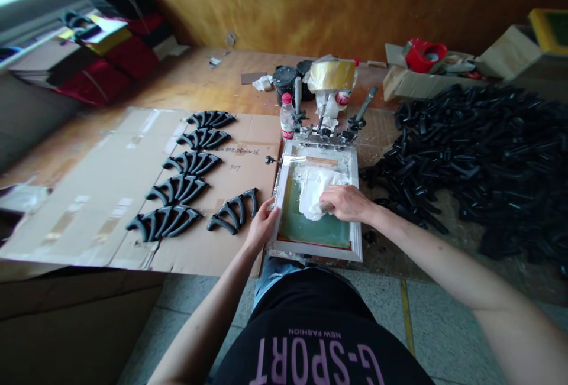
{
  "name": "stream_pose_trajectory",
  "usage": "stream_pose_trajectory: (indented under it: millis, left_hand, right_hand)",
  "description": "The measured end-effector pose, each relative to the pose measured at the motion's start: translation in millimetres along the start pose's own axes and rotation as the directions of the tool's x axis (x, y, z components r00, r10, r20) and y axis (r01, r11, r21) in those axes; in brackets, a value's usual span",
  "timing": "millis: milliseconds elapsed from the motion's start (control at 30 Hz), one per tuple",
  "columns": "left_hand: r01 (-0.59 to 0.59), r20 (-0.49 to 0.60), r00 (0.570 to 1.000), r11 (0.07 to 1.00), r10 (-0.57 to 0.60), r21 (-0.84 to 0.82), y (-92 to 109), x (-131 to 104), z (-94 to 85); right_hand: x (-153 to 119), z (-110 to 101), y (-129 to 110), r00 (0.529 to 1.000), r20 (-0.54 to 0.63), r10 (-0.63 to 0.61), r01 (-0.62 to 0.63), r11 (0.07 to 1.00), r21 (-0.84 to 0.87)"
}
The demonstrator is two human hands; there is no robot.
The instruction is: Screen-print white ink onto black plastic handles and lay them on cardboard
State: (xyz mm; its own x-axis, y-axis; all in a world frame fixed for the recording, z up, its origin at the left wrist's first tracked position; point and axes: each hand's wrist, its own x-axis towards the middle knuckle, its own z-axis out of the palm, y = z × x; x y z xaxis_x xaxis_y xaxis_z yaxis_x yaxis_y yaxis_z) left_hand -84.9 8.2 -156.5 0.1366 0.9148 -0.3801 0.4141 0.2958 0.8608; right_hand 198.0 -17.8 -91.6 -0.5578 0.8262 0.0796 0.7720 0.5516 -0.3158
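Observation:
A silver screen-printing frame (356,228) with a green mesh lies in front of me, held in a metal hinge clamp (326,135). White ink (310,190) is spread thickly over the upper middle of the mesh. My right hand (349,203) is closed around a small scraper (327,206), whose lower edge sits in the ink; most of it is hidden by my fingers. At the left rim, my left hand (262,225) grips the frame, thumb on top. Just left of that hand, several curved black handles (239,210) lie in a fan on the cardboard (190,255).
More black handles (168,222) lie in overlapping rows on the cardboard. A large heap of black handles (444,154) covers the right side. Behind the clamp stand a red-capped bottle (287,117), dark tubs (284,80) and a yellow tape roll (332,74). An open box (403,82) stands back right.

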Motion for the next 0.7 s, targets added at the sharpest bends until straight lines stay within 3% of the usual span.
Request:
stream_pose_trajectory:
  millis: [100,200,300,400,533,633,700]
  left_hand:
    - [0.011,0.011,1.000,0.999,-0.011,-0.041,1,-1,-0.8]
    - [0.026,0.027,0.999,0.997,-0.024,-0.072,1,-1,-1.1]
    - [0.045,0.042,0.998,0.993,-0.041,-0.108,5,-1,-2.3]
    - [0.056,0.070,0.996,0.987,-0.046,-0.149,16,-5,-7.7]
    - [-0.030,0.032,0.999,0.990,0.034,-0.141,53,-17,-20.8]
    - [-0.148,-0.019,0.989,0.976,0.147,-0.159,96,-25,-27.6]
    - [-0.270,-0.086,0.963,0.932,0.256,-0.243,127,-23,-28.2]
  right_hand:
    - [1,16,-7,0.986,-0.156,0.055,-0.055,0.998,0.000]
    - [-12,28,-13,0.988,-0.153,-0.016,0.020,0.999,0.028]
    - [-10,19,-10,0.994,-0.105,0.005,0.002,0.997,0.071]
    - [20,-4,4,0.966,-0.197,0.169,-0.152,0.984,0.097]
    - [51,-41,39,0.858,-0.365,0.361,-0.352,0.931,0.092]
    - [31,-64,76,0.705,-0.527,0.474,-0.476,0.868,0.143]
    - [6,-66,96,0.590,-0.584,0.557,-0.557,0.805,0.206]
